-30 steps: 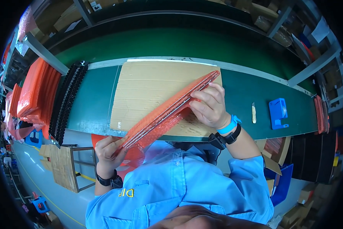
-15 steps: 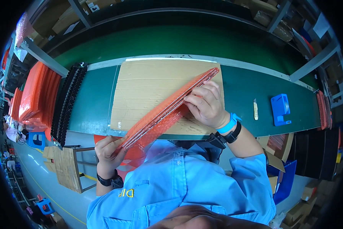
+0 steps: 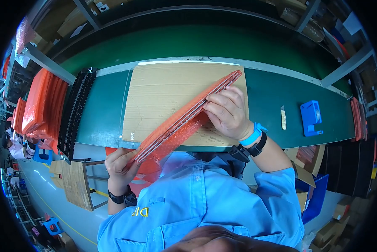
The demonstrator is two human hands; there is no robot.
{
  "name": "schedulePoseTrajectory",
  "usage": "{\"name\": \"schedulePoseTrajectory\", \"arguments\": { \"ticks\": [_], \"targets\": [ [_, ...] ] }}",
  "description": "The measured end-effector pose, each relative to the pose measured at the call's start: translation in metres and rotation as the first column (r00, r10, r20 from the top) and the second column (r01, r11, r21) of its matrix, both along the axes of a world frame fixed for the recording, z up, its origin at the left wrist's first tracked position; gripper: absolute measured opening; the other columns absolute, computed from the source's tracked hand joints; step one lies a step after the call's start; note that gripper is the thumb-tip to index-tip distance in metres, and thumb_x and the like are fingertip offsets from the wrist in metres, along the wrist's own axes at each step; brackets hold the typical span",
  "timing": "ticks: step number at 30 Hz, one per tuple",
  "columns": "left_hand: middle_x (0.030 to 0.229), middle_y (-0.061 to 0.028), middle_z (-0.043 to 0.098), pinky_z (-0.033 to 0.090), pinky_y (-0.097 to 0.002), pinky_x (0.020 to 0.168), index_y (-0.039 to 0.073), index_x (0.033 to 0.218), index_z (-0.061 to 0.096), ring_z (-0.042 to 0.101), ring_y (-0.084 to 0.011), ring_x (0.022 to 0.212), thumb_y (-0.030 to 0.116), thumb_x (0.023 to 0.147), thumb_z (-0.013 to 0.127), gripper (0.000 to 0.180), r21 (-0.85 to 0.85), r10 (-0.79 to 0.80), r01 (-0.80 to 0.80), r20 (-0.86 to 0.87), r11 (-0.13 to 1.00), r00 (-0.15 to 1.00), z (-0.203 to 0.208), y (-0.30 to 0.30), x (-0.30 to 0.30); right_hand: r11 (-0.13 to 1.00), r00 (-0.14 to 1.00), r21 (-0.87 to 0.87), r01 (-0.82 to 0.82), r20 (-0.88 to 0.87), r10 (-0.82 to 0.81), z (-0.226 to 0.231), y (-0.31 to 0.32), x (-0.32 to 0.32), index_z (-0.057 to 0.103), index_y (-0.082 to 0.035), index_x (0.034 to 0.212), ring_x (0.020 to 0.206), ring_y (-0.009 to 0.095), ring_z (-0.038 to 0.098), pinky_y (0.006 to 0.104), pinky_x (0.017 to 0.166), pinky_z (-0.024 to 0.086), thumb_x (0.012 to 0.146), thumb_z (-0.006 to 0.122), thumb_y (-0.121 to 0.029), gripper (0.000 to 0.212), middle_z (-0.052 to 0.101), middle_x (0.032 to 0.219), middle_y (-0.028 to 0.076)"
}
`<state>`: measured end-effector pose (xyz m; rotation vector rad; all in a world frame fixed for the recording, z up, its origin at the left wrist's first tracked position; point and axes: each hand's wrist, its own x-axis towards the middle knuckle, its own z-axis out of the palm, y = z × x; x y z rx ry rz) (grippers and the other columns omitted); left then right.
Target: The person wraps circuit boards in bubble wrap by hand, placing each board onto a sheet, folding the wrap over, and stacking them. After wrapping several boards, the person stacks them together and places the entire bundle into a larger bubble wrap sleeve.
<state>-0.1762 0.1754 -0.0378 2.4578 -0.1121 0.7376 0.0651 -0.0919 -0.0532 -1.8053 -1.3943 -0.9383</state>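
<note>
A long red bubble-wrap bag (image 3: 184, 110) slants across in front of me, held above a cardboard sheet (image 3: 148, 94). Along its open long edge, thin dark and pale layers show inside; what they are I cannot make out. My left hand (image 3: 120, 165) pinches the lower left end near the table's front edge. Up near the far right end, my right hand (image 3: 229, 110) grips the open edge between thumb and fingers. A loose flap of clear red bubble wrap hangs below the edge, between the hands and against my blue shirt.
Right of the cardboard lie a utility knife (image 3: 283, 117) and a blue tape dispenser (image 3: 309, 119). Stacked red bubble-wrap bags (image 3: 41, 103) and black slotted strips (image 3: 74, 115) stand at the left. Metal posts (image 3: 49, 65) rise at the table's corners; a wooden stool (image 3: 76, 185) is lower left.
Both hands keep their grip on the bag. Its far right end has risen slightly in the picture, and the whole view has shifted a little.
</note>
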Motion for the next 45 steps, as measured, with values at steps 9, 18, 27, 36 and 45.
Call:
{"name": "schedulePoseTrajectory", "arguments": {
  "ticks": [9, 18, 27, 36, 45],
  "targets": [
    [0.064, -0.0065, 0.059, 0.039, -0.0281, 0.048, 0.000, 0.092, 0.076, 0.053, -0.0151, 0.052, 0.006, 0.072, 0.085, 0.023, -0.012, 0.013, -0.013, 0.006, 1.000, 1.000, -0.0021, -0.0002, -0.0002, 0.998, 0.999, 0.035, 0.044, 0.020, -0.045, -0.0059, -0.0042, 0.0043, 0.069, -0.016, 0.098, 0.101, 0.024, 0.058, 0.0446, 0.095, 0.045, 0.071, 0.084, -0.010, 0.031, 0.065, 0.111, 0.003],
    [0.064, -0.0058, 0.058, 0.038, -0.0283, 0.049, 0.000, 0.092, 0.076, 0.053, -0.0148, 0.052, 0.006, 0.071, 0.085, 0.023, -0.024, 0.022, -0.021, 0.002, 0.999, 1.000, -0.0021, -0.0011, -0.0004, 0.996, 0.998, 0.059, 0.060, 0.018, -0.061, -0.0049, -0.0028, 0.0069, 0.070, -0.016, 0.095, 0.095, 0.025, 0.054, 0.0427, 0.086, 0.045, 0.067, 0.087, -0.012, 0.033, 0.062, 0.105, 0.003],
    [0.064, -0.0057, 0.057, 0.038, -0.0288, 0.050, 0.000, 0.091, 0.076, 0.052, -0.0156, 0.053, 0.007, 0.071, 0.085, 0.023, -0.034, 0.032, -0.033, -0.026, 0.999, 0.999, -0.0013, -0.0017, -0.0024, 0.996, 0.997, 0.048, 0.072, 0.004, -0.072, -0.0050, -0.0051, 0.0043, 0.070, -0.016, 0.095, 0.096, 0.025, 0.054, 0.0417, 0.086, 0.045, 0.067, 0.087, -0.011, 0.033, 0.062, 0.106, 0.003],
    [0.063, -0.0056, 0.056, 0.038, -0.0288, 0.050, 0.000, 0.090, 0.075, 0.052, -0.0157, 0.053, 0.007, 0.070, 0.086, 0.023, -0.029, 0.040, -0.041, -0.031, 0.999, 0.999, -0.0025, -0.0015, -0.0020, 0.998, 0.998, 0.033, 0.056, 0.021, -0.057, -0.0027, -0.0053, 0.0047, 0.070, -0.015, 0.096, 0.095, 0.023, 0.054, 0.0415, 0.087, 0.044, 0.069, 0.086, -0.010, 0.032, 0.066, 0.110, 0.001],
    [0.063, -0.0054, 0.056, 0.037, -0.0285, 0.050, 0.000, 0.088, 0.075, 0.051, -0.0152, 0.052, 0.006, 0.070, 0.086, 0.022, -0.043, 0.041, -0.042, -0.015, 0.998, 0.999, -0.0027, -0.0029, 0.0000, 0.998, 0.998, 0.010, 0.063, 0.005, -0.063, -0.0010, -0.0059, 0.0042, 0.070, -0.014, 0.096, 0.097, 0.023, 0.056, 0.0425, 0.089, 0.044, 0.069, 0.085, -0.010, 0.032, 0.067, 0.110, 0.001]
  ]
}}
